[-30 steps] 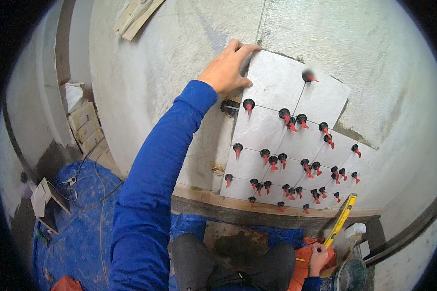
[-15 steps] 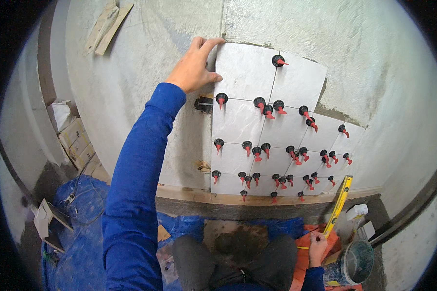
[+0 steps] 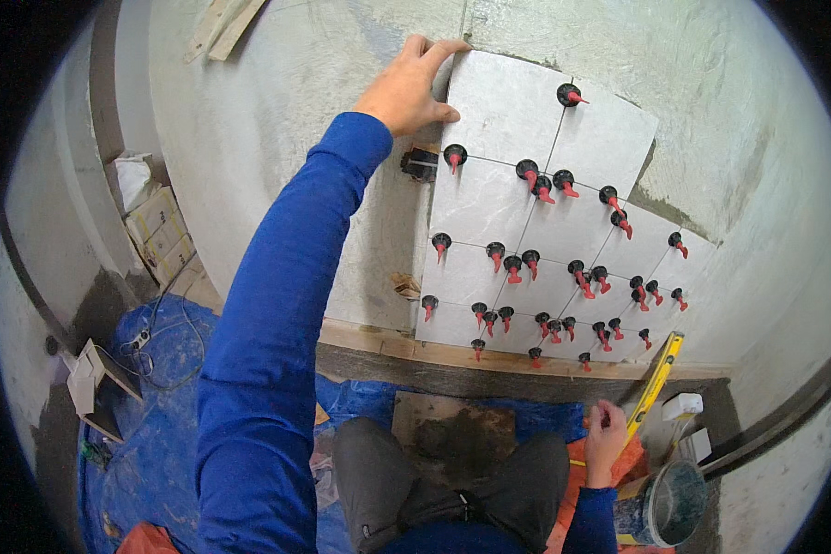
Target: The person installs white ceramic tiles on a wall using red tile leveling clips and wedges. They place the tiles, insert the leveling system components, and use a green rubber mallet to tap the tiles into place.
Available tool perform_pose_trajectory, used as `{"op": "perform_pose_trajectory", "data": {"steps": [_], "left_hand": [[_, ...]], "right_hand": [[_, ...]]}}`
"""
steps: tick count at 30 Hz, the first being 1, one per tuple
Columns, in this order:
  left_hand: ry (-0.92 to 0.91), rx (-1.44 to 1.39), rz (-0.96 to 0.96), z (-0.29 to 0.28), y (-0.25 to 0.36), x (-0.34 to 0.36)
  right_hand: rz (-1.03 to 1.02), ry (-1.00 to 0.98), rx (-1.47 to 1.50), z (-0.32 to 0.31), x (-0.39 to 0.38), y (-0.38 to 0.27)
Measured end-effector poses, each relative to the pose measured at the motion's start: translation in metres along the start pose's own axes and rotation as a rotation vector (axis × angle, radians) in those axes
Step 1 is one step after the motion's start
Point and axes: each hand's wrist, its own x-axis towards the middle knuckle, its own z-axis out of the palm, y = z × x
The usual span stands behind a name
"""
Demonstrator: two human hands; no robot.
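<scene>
My left hand (image 3: pixel 406 88) reaches up the wall and grips the left edge of the top-left grey tile (image 3: pixel 503 111), fingers hooked over its upper corner and thumb on its face. That tile heads a block of grey wall tiles (image 3: pixel 489 208) studded with red and black levelling clips (image 3: pixel 529 173). My right hand (image 3: pixel 605 439) hangs low beside my knee, fingers curled, next to a yellow spirit level (image 3: pixel 656 383). Whether it holds anything is unclear.
A wooden batten (image 3: pixel 388 346) runs under the tiles. A mortar-smeared board (image 3: pixel 457 434) lies at my knees on blue sheeting (image 3: pixel 157 406). A bucket (image 3: pixel 669 503) stands at the lower right. Boxes (image 3: pixel 162 231) and a cable (image 3: pixel 171 323) sit at the left.
My left hand has slid a little up the tile's edge to its top corner. My right hand stays low by the level. The view has shifted slightly.
</scene>
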Motion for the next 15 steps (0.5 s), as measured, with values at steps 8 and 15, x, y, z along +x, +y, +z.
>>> {"op": "perform_pose_trajectory", "data": {"steps": [8, 15], "left_hand": [[0.051, 0.211, 0.122, -0.008, 0.025, -0.079], [0.080, 0.175, 0.116, 0.021, 0.029, -0.088]], "right_hand": [[-0.177, -0.008, 0.225, 0.020, 0.039, -0.114], [-0.200, -0.078, 0.303, 0.035, 0.041, -0.148]]}}
